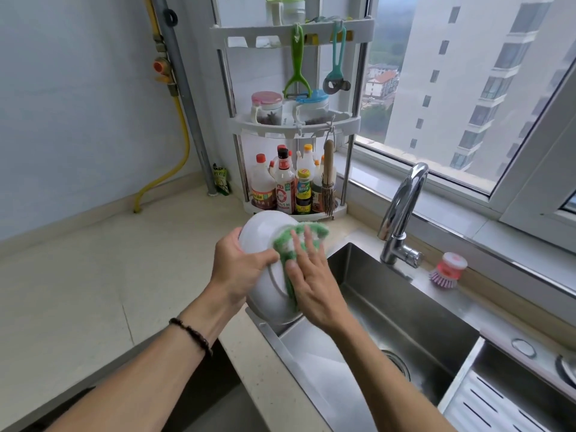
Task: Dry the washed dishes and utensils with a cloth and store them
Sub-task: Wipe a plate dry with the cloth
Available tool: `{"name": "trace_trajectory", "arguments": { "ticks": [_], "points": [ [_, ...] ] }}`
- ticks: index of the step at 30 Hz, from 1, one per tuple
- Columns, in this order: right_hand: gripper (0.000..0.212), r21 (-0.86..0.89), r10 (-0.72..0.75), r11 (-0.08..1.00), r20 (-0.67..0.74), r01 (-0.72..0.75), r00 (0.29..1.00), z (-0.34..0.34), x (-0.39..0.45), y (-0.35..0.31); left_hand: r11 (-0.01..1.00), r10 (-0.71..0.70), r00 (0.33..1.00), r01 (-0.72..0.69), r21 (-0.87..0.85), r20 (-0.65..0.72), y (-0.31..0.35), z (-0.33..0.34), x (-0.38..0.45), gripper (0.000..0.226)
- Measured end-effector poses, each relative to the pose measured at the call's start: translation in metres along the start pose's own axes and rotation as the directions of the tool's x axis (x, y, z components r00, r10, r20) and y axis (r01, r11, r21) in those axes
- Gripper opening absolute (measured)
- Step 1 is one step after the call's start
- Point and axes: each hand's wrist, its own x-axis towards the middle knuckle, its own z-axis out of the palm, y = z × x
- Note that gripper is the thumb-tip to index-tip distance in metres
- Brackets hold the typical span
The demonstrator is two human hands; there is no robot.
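Fingers (307,244) of the right hand (314,285) are lying straight and slightly spread, pressing a green-and-white cloth (293,244) flat against the underside of a white bowl (265,244). The left hand (238,266) is gripping the bowl's rim from the left, thumb curled over the base beside the cloth, the other fingers hidden behind the bowl. A dark bead bracelet (191,335) is circling the left wrist.

The bowl is being held tilted, base toward the camera, above the sink's (389,310) left edge, its lower rim hanging just over the steel lip. Left of the sink, pale countertop (93,275) is stretching bare to the wall. Right of the bowl, the sink basin is lying open down to its drain (397,363). Behind the sink's far edge a chrome tap (402,213) is arching up; to the tap's right a pink dish brush (448,271) is resting on the ledge. At the sink's right end a white slotted tray (498,403) is sitting in a second basin.

Behind the bowl, at the sink's far left corner, a white rack (296,126) is standing with bottles (286,185) on its lowest tier; their labels are carrying red and yellow printing too small to read. A green peeler (296,67) is hanging from the rack's top shelf.
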Motion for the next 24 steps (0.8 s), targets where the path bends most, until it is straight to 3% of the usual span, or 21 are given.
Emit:
{"name": "trace_trajectory", "arguments": {
  "ticks": [2, 6, 10, 13, 17, 20, 24],
  "points": [
    [0.051, 0.056, 0.090, 0.995, -0.031, -0.088, 0.995, -0.003, 0.012, -0.009, 1.000, -0.005, 1.000, 0.005, 0.003, 0.005, 0.001, 0.002, -0.001, 0.040],
    [0.049, 0.045, -0.081, 0.996, 0.066, 0.078, 0.995, -0.003, 0.006, -0.022, 0.998, -0.029, 0.999, 0.031, -0.055, 0.026, 0.005, -0.003, 0.005, 0.043],
    [0.048, 0.037, -0.014, 0.999, 0.052, 0.012, 0.999, -0.009, 0.014, -0.016, 0.997, -0.062, 0.997, 0.064, -0.034, 0.055, 0.004, -0.005, 0.006, 0.041],
    [0.048, -0.002, -0.073, 0.997, 0.120, 0.074, 0.990, -0.002, 0.006, -0.023, 0.995, -0.068, 0.997, 0.071, -0.063, 0.041, 0.004, -0.006, 0.010, 0.036],
    [0.051, 0.033, 0.147, 0.989, 0.007, -0.147, 0.989, 0.001, 0.014, -0.017, 0.997, -0.076, 0.991, 0.072, -0.037, -0.112, -0.001, 0.004, 0.010, 0.033],
    [0.047, 0.116, 0.104, 0.989, -0.058, -0.096, 0.993, 0.020, -0.010, -0.043, 0.995, -0.091, 0.944, 0.075, -0.062, -0.318, -0.008, 0.013, 0.016, 0.036],
    [0.046, 0.175, 0.113, 0.980, -0.094, -0.096, 0.989, 0.023, -0.022, -0.042, 0.995, -0.079, 0.931, 0.055, -0.077, -0.357, -0.008, 0.018, 0.015, 0.037]
  ]
}}
